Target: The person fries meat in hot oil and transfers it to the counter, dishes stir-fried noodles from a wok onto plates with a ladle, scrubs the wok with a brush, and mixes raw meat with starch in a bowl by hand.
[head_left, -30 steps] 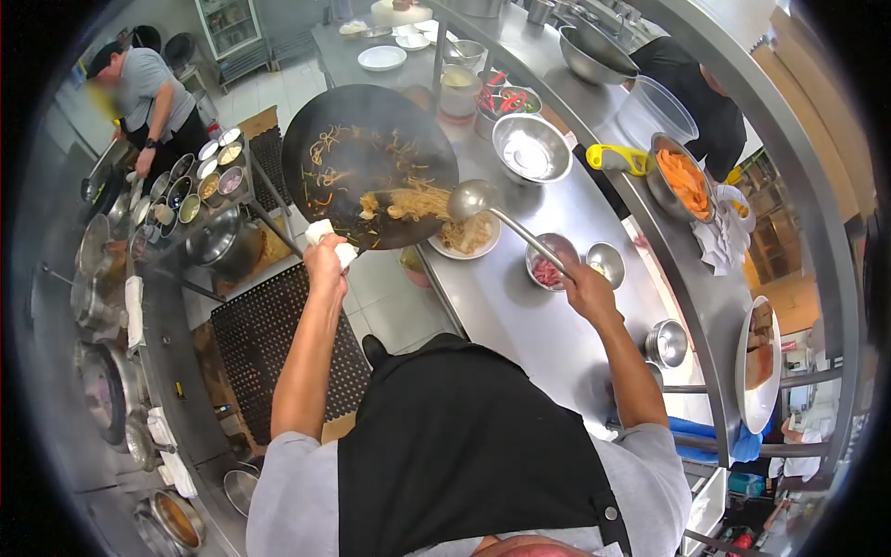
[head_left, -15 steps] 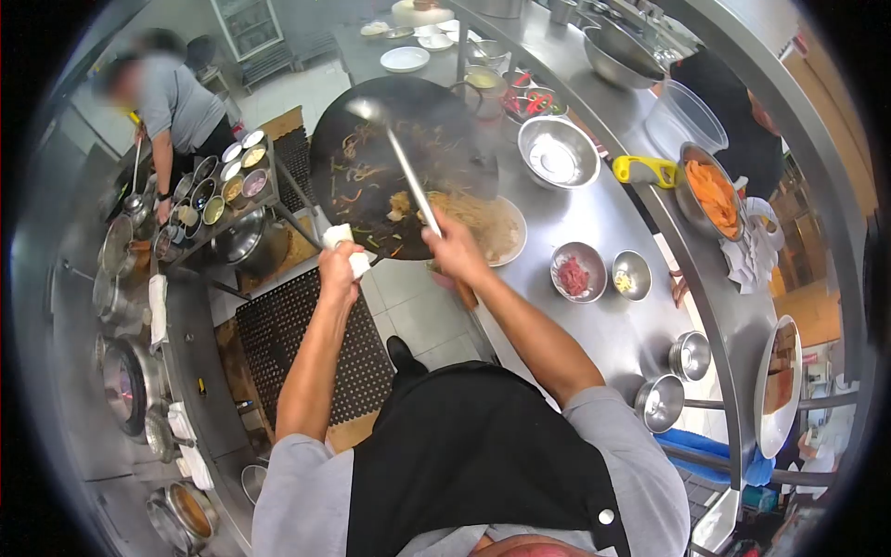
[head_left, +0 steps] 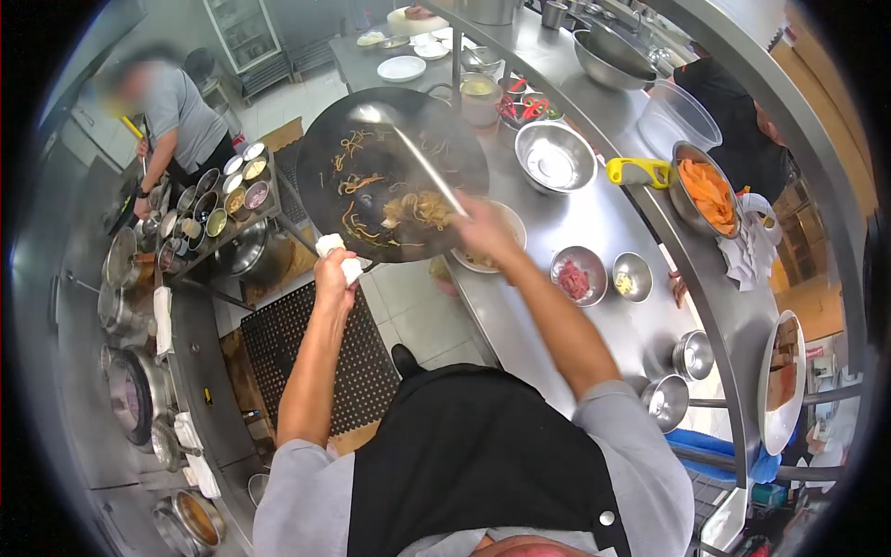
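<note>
At the near-left edge of the wok, the left hand is clenched around a folded white cloth, which hides whatever else lies within its grasp. Over the near-right edge of the wok, the right hand, somewhat blurred, is wrapped around the handle of a ladle. Its shaft slants across the wok, and its bowl is at the far side; whether that bowl touches the metal cannot be told.

Inside the wok, brown noodles form a clump toward the near right, with loose strands and bits scattered left of it and farther up. Light steam blurs the wok's right side.

Just right of the wok, its rim partly covers a round plate on the steel counter. Farther to the wok's right are a bowl of reddish meat and, beside it, a smaller bowl of pale pieces. Up and right of the wok, a shiny metal bowl sits near sliced red peppers.

Left of the wok, small containers of ingredients crowd a rack; beyond them stands a person in grey. Below and left of the wok, a perforated black mat covers part of the floor.
</note>
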The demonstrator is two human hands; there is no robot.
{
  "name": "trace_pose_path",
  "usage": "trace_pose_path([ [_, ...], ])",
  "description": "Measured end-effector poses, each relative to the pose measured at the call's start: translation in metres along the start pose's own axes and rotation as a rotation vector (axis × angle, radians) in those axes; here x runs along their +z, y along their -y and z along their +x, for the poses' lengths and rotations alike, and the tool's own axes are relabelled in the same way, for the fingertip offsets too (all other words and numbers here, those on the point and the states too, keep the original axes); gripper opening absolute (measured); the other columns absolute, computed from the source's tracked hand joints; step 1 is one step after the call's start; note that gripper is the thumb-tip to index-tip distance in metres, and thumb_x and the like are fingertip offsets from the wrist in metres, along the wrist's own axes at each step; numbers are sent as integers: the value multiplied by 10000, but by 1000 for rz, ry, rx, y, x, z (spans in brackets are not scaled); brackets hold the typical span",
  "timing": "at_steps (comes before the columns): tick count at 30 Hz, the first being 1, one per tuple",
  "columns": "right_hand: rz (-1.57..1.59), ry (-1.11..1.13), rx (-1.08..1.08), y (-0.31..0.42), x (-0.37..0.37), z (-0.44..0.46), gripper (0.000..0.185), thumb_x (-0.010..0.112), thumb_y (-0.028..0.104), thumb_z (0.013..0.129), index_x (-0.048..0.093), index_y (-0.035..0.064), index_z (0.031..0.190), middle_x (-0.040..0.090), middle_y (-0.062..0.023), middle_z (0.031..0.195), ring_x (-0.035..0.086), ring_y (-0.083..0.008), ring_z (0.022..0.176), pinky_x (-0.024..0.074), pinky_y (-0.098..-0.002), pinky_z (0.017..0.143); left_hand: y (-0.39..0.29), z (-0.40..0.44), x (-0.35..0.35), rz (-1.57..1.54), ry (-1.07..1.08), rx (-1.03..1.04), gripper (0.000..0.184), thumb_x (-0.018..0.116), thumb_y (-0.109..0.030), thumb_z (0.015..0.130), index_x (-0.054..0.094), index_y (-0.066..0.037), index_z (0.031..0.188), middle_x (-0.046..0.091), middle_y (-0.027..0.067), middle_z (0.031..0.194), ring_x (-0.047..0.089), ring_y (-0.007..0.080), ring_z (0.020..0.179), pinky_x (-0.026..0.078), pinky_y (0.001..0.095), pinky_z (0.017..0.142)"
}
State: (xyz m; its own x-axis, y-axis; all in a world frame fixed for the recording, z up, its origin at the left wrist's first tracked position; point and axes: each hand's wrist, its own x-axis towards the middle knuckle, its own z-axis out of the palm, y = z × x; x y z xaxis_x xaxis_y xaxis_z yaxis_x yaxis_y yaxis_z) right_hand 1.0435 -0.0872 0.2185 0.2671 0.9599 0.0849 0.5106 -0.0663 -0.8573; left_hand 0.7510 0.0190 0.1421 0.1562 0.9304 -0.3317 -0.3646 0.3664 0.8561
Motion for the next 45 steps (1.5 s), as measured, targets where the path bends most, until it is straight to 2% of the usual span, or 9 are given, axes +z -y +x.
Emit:
trace_pose_path([
  [6, -65, 19, -358, -92, 58, -93, 559, 639, 176, 978, 523, 69, 1513, 654, -284, 1331, 662, -427, 1204, 517, -443, 1020, -8, -2, 11, 70, -55, 144, 56, 657, -80, 831, 615, -59, 862, 588, 24, 669, 561, 158, 465, 357, 309, 359],
  [10, -365, 204, -70, -205, -38, -160, 553, 609, 162, 953, 556, 65, 1494, 662, -264, 1336, 666, -397, 1216, 507, -457, 1052, -11, 4, -10, 59, -46, 27, 53, 646, -101, 851, 620, -69, 817, 583, 28, 634, 547, 155, 440, 334, 312, 348],
  [19, -71, 20, -6, -14, 36, -8, 558, 607, 165, 949, 545, 100, 1500, 715, -291, 1113, 716, -422, 1015, 553, -460, 882, -13, -4, 9, 144, -34, 61, 75, 670, -96, 813, 595, -101, 822, 565, 5, 633, 529, 143, 433, 319, 309, 344],
  [26, -340, 82, -304, -225, -27, -161, 583, 551, 111, 940, 538, 132, 1523, 701, -294, 1165, 695, -443, 1054, 539, -501, 926, -17, -1, -7, 67, -57, 60, 75, 680, -86, 799, 610, -86, 826, 580, 11, 637, 535, 145, 434, 316, 308, 347],
  [28, -502, 207, 10, -147, -77, -127, 546, 574, 141, 941, 583, 132, 1487, 719, -274, 1118, 699, -443, 1024, 546, -489, 901, -19, -7, -6, 54, -64, 36, 87, 675, -77, 800, 592, -98, 816, 565, 8, 629, 525, 143, 425, 313, 303, 343],
  [33, -189, 49, -40, -32, -29, 2, 544, 632, 198, 936, 577, 100, 1468, 706, -308, 1058, 694, -463, 978, 542, -502, 865, -17, -14, -1, 96, -51, 44, 101, 674, -75, 793, 583, -104, 824, 554, 2, 627, 529, 139, 435, 312, 300, 343],
  [38, -173, 26, -94, -97, 44, -59, 584, 596, 176, 942, 520, 103, 1516, 673, -335, 1161, 669, -479, 1051, 517, -512, 943, -26, -22, 16, 150, -62, 116, 78, 680, -76, 793, 608, -87, 822, 583, 13, 638, 544, 144, 447, 331, 306, 361],
  [44, -913, -16, -359, -209, -94, -151, 621, 587, 162, 941, 509, 232, 1553, 692, -254, 1249, 668, -437, 1140, 516, -525, 973, -23, -8, -2, 119, -96, 21, 76, 681, -87, 801, 605, -87, 806, 577, 19, 627, 537, 147, 426, 317, 305, 339],
  [45, -889, 116, -117, -157, -106, -130, 612, 587, 154, 934, 525, 223, 1540, 700, -255, 1227, 673, -435, 1135, 523, -510, 966, -24, -7, 1, 133, -78, 18, 76, 681, -87, 801, 605, -87, 806, 577, 19, 627, 537, 147, 426, 317, 305, 339],
])
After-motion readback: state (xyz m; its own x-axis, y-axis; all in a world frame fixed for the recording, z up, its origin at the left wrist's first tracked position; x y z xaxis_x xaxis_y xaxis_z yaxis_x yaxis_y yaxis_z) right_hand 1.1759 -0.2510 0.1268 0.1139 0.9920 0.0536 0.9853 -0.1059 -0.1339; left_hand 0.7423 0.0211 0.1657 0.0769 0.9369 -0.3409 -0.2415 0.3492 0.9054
